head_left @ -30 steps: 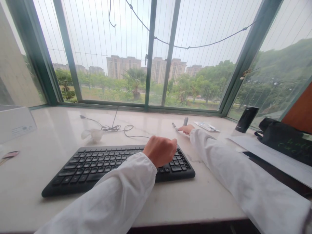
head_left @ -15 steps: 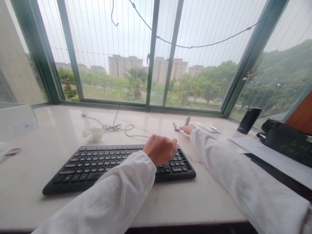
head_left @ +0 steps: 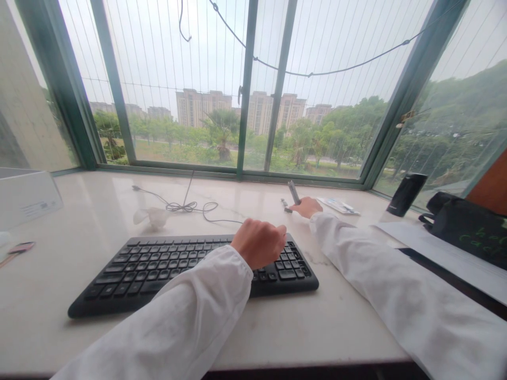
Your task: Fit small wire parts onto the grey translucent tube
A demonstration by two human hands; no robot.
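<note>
Head view, looking forward and down across a pale marble bench (head_left: pixel 340 327) set against a green-framed window (head_left: pixel 247 84) strung with thin vertical wires. Right of centre on the bench lies a sheet of white paper (head_left: pixel 435 252), with a black bag (head_left: pixel 467 235) bearing green lettering beyond it. A white box (head_left: pixel 27 198) stands at the far left edge. A black keyboard (head_left: pixel 130 279) lies square in the middle of the bench, its far side near a thin looped cable (head_left: pixel 186 206) and a crumpled white item (head_left: pixel 153 217). A black cylindrical cup (head_left: pixel 406 194) stands near the window's right corner.

Left hand (head_left: pixel 258 244), in a white sleeve (head_left: pixel 166 316), sits over the right end of the keyboard. Its fingers (head_left: pixel 275 244) are clenched into a fist and hold nothing; contact with the keys cannot be confirmed. Right hand (head_left: pixel 309 207), in a white sleeve (head_left: pixel 400 295), lies on the bench beyond the keyboard. Its fingers (head_left: pixel 303 207) grasp a grey pen-shaped stick (head_left: pixel 293 192), tilted upward. A small metallic item (head_left: pixel 285 206) lies just left of that hand, and a flat packet (head_left: pixel 338 206) lies just beyond it.
</note>
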